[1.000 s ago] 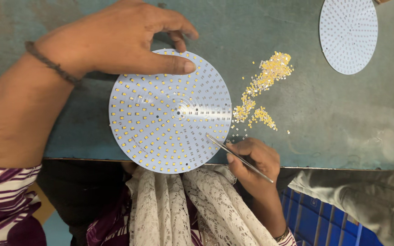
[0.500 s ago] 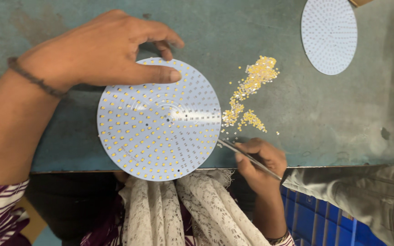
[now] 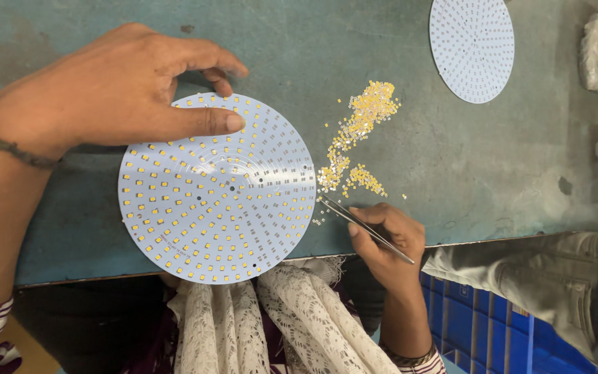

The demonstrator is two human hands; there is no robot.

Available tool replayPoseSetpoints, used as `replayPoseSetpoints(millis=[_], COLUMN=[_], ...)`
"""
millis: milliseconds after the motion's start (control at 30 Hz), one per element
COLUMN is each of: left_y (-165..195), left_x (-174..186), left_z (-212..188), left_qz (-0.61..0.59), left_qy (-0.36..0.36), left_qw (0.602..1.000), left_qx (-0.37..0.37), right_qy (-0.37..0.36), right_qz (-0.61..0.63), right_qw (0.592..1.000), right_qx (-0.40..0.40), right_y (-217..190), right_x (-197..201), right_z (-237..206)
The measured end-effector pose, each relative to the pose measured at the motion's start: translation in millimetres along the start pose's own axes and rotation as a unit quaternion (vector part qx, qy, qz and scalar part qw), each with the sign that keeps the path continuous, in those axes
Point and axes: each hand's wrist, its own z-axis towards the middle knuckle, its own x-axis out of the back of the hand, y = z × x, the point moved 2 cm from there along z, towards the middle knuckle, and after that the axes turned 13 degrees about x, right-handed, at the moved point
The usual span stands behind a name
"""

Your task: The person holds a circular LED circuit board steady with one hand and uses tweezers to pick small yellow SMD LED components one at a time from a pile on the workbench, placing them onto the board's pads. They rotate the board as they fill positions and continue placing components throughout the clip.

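— What's in your grip?

— Your right hand (image 3: pixel 385 239) pinches thin tweezers (image 3: pixel 365 227), the tips pointing up and left, away from your palm, and resting at the near edge of the pile of small yellow chips (image 3: pixel 356 138) on the worktop (image 3: pixel 451 159).

— And the other hand?

— Your left hand (image 3: pixel 115 90) lies flat, thumb pressed on the far rim of the round white board (image 3: pixel 217 188), just left of the tweezer tips. A second board (image 3: pixel 472 47) sits well beyond. No containers; the chips lie loose.
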Motion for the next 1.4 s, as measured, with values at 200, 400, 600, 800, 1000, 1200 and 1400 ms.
replayPoseSetpoints(millis=[200, 400, 600, 800, 1000, 1200, 1400], left_y=[1.1, 2.3, 0.1, -2.8, -3.3, -4.9, -3.4], left_x=[-0.2, -0.7, -1.3, -0.8, 0.0, -1.1, -1.4], left_z=[-0.4, 0.7, 1.6, 1.5, 3.1, 4.0, 3.8], left_qz=[0.002, 0.006, -0.006, -0.022, -0.026, -0.036, -0.037], left_qy=[0.002, 0.004, 0.002, 0.011, 0.04, 0.033, 0.034], left_qw=[1.0, 1.0, 1.0, 0.999, 0.995, 0.997, 0.996], left_qx=[0.006, 0.009, -0.006, -0.037, -0.087, -0.067, -0.071], right_qy=[0.016, 0.008, 0.006, -0.111, -0.152, -0.153, -0.149], right_qz=[-0.017, -0.001, 0.034, 0.104, 0.101, 0.082, 0.099], right_qw=[1.0, 1.0, 0.999, 0.986, 0.978, 0.978, 0.977], right_qx=[-0.002, 0.008, 0.015, 0.063, 0.099, 0.117, 0.116], right_y=[-0.3, 2.0, -1.2, 4.2, 0.4, -5.2, 2.8], right_x=[-0.1, 1.8, 2.4, -7.6, -17.3, -20.6, -15.1], right_z=[0.2, -0.9, 1.5, 29.4, 51.4, 54.5, 46.2])
